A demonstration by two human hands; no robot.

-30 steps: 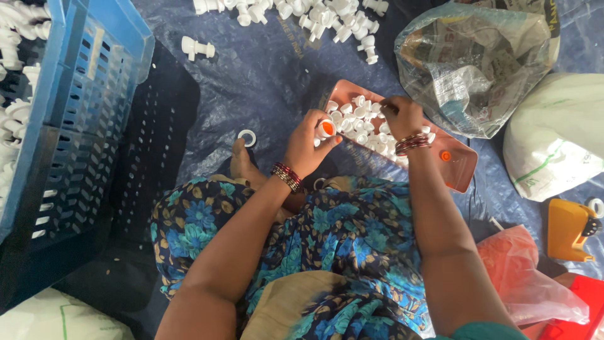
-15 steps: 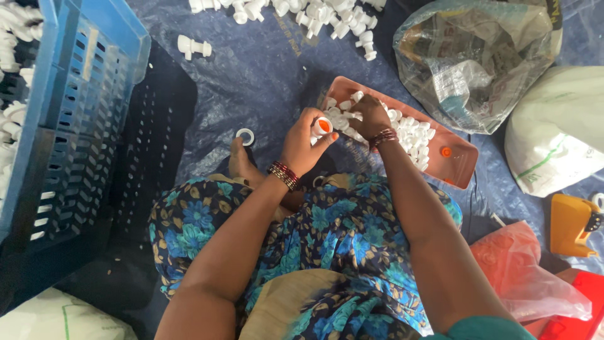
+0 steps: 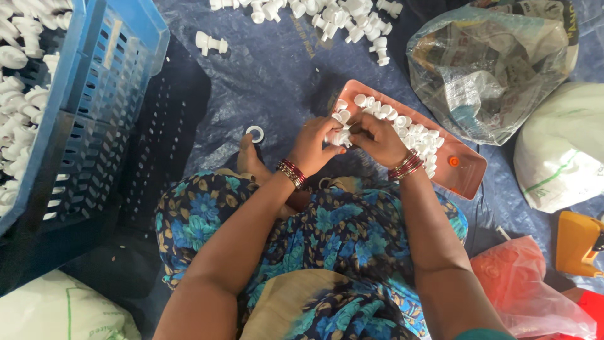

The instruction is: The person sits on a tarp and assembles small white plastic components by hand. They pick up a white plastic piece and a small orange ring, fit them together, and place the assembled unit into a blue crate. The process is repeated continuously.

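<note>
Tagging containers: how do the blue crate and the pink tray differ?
The blue crate is deep with slotted walls; the pink tray is shallow and solid. The crate sits apart at the person's left; the tray lies under the left hand and right hand. Both hold small white plastic pieces.

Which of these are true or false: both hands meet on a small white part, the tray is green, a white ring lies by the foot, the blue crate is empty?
1. Both hands, left hand and right hand, meet on a small white part: true.
2. The tray is green: false, it is salmon pink.
3. A white ring lies on the sheet beside the foot: true.
4. The blue crate is empty: false, white plastic pieces fill it.
</note>
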